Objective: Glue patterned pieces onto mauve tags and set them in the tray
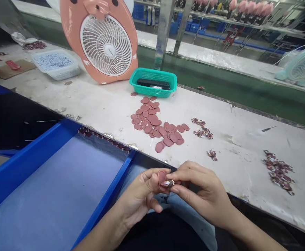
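Head view: in front of one teal perforated basket (pixel 147 91), the left hand (pixel 139 193) pinches a maroon oval (pixel 162 176), possibly two, while the right hand (pixel 203 186) grips one small multicoloured piece (pixel 169 183) against it. Dozens of loose ovals (pixel 154 120) lie before the basket; one coral fan (pixel 72 31) stands left of it.

in-hand trinket (pixel 169 183) — details too small

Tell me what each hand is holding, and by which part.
The left hand pinches a reddish oval piece by its left side; the right hand pinches a small brown-and-white piece at the end nearest that hand.
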### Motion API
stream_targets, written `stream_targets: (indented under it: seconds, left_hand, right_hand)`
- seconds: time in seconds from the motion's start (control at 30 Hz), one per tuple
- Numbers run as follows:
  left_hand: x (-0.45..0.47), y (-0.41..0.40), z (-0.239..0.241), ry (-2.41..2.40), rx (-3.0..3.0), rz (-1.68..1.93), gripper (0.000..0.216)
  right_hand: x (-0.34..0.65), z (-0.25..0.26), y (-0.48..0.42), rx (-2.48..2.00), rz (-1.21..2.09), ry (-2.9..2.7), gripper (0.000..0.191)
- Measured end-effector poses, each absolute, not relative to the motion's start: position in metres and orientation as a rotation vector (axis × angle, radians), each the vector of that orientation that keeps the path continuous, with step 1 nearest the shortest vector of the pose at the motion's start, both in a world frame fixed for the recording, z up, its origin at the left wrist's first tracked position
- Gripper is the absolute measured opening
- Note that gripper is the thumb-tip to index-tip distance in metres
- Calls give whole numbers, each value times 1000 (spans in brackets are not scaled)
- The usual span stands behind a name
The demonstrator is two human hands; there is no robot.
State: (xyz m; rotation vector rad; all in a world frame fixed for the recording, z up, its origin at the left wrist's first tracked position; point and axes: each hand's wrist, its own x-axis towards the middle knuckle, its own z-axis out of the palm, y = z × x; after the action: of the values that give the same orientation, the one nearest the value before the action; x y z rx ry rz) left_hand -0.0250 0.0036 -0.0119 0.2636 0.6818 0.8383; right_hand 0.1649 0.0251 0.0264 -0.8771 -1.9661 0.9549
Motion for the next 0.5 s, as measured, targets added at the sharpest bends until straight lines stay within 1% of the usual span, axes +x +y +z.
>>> stream_targets:
  seconds: [0.07, 0.1, 0.13, 0.23, 0.27, 0.33, 0.4, 0.5]
  left_hand:
    - [-27, 3, -12, 677, 253, 850, 61]
    - [-28, 3, -13, 714, 244, 885, 64]
    - [-28, 3, -12, 782, 235, 955, 62]
    - [-28, 0, -12, 1018, 270, 1236, 41]
    - [-28, -1, -12, 1054, 308, 1288, 38]
    - [-29, -3, -12, 1064, 383, 1312, 41]
    - [-32, -4, -12, 1094, 413, 1321, 43]
    - [-38, -4, -15, 1199, 413, 1341, 40]
  right_hand:
    - [162, 27, 25, -875, 881, -1974, 22]
    - [160, 26, 25, -882, 809, -1976, 23]
    - [157, 25, 24, -892, 709, -1975, 24]
    - [143, 16, 23, -904, 298, -1976, 30]
    - [137, 12, 22, -885, 174, -1989, 32]
    - [125, 2, 23, -819, 10, -2047, 36]
    - [114, -6, 25, -760, -31, -2097, 36]
    - [99, -13, 30, -750, 6, -2108, 29]
